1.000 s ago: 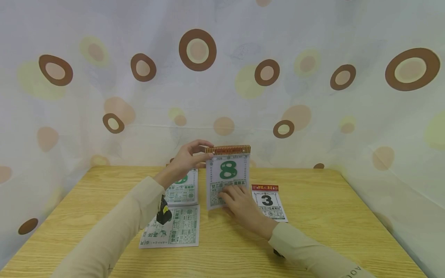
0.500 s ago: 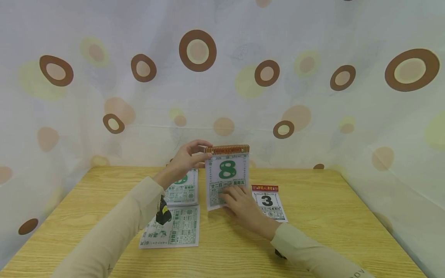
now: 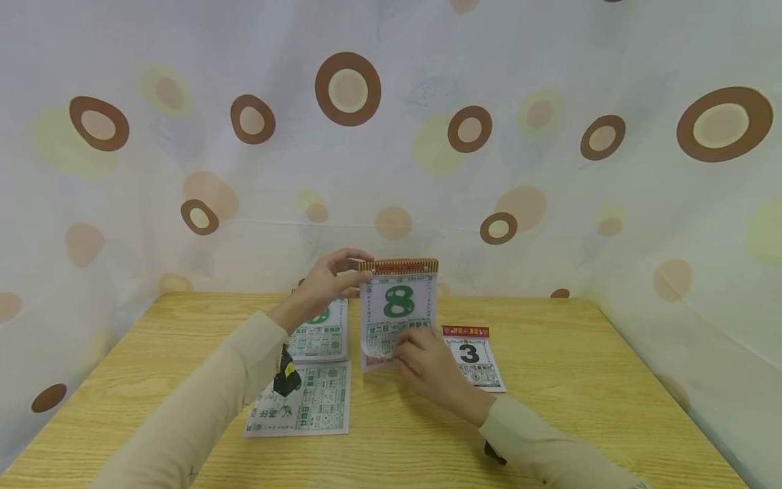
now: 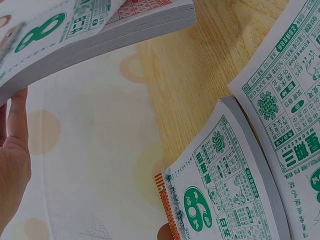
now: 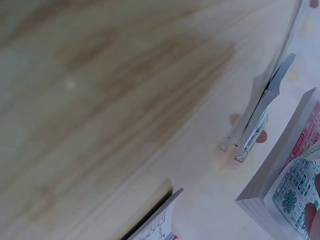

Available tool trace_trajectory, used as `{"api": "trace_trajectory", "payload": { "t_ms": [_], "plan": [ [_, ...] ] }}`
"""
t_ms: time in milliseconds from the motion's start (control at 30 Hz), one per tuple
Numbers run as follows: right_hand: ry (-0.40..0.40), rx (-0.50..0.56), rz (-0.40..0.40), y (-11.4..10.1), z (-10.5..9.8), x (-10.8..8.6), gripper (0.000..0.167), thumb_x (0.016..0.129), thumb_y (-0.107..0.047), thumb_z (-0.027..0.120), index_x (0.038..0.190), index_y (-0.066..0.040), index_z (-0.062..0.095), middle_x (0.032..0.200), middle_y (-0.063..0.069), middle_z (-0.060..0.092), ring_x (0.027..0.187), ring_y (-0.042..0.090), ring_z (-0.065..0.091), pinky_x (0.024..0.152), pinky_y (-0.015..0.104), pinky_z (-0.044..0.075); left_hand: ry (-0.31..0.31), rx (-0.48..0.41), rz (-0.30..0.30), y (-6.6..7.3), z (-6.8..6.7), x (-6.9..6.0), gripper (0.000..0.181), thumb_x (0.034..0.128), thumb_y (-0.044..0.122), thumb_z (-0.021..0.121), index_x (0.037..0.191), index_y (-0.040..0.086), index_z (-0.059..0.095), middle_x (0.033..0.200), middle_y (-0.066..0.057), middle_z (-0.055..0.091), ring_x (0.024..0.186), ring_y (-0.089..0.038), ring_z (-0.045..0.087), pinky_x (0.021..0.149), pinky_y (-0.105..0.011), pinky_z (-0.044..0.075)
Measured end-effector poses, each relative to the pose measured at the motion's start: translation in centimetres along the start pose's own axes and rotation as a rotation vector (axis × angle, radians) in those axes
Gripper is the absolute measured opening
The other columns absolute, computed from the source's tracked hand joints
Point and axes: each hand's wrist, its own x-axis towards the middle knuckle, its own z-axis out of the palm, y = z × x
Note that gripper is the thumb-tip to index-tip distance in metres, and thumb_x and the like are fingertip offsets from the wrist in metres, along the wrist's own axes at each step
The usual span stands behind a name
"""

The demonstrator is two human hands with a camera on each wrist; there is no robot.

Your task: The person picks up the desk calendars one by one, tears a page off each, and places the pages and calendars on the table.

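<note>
At twelve o'clock, the left hand (image 3: 326, 280) grips the binding of a calendar (image 3: 397, 302); the right hand (image 3: 432, 363) pinches its curling page (image 3: 380, 331), which reads "8" and "廿二日", over red print. At four o'clock from it lies a red-headed pad (image 3: 472, 353) reading "3", its near-left corner hidden. At eight, a sheet (image 3: 325, 401) says "WEDNESDAY"; at nine, another calendar (image 3: 325, 341) has its digit half covered. The right wrist view cuts off the right fingers.
</note>
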Motion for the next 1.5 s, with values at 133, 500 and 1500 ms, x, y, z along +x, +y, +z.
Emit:
{"api": "trace_trajectory", "payload": {
  "t_ms": [133, 500, 1500],
  "plan": [
    [0.038, 0.054, 0.072, 0.1, -0.1, 0.0, 0.017, 0.069, -0.009, 0.075, 0.078, -0.010, 0.061, 0.092, 0.003, 0.058, 0.087, 0.016, 0.052, 0.077, 0.031, 0.043, -0.004, 0.003, -0.008, 0.0, 0.1, 0.0, 0.035, 0.0853, 0.020, 0.065, 0.118, 0.014, 0.054, 0.113, -0.010, 0.056, 0.096, -0.023, 0.061, 0.084, -0.040, 0.053],
    [0.108, 0.265, 0.219, 0.0, -1.4, 0.4, 0.017, 0.076, 0.002, 0.063, 0.088, -0.006, 0.055, 0.086, 0.001, 0.058, 0.080, 0.012, 0.053, 0.068, 0.025, 0.048, -0.013, 0.000, -0.025, -0.1, 0.2, -0.1, 0.035, 0.0849, 0.019, 0.065, 0.118, 0.013, 0.055, 0.114, -0.011, 0.056, 0.097, -0.023, 0.061, 0.085, -0.040, 0.053],
    [0.345, 0.310, 0.462, -0.9, -6.1, 2.7, 0.009, 0.076, 0.013, 0.062, 0.083, 0.009, 0.057, 0.074, 0.016, 0.061, 0.066, 0.015, 0.052, 0.054, 0.029, 0.049, -0.036, -0.006, -0.011, -0.6, -0.1, -0.3, 0.035, 0.0879, 0.022, 0.061, 0.121, 0.014, 0.053, 0.117, -0.010, 0.053, 0.104, -0.022, 0.056, 0.087, -0.039, 0.052]
  ]
}}
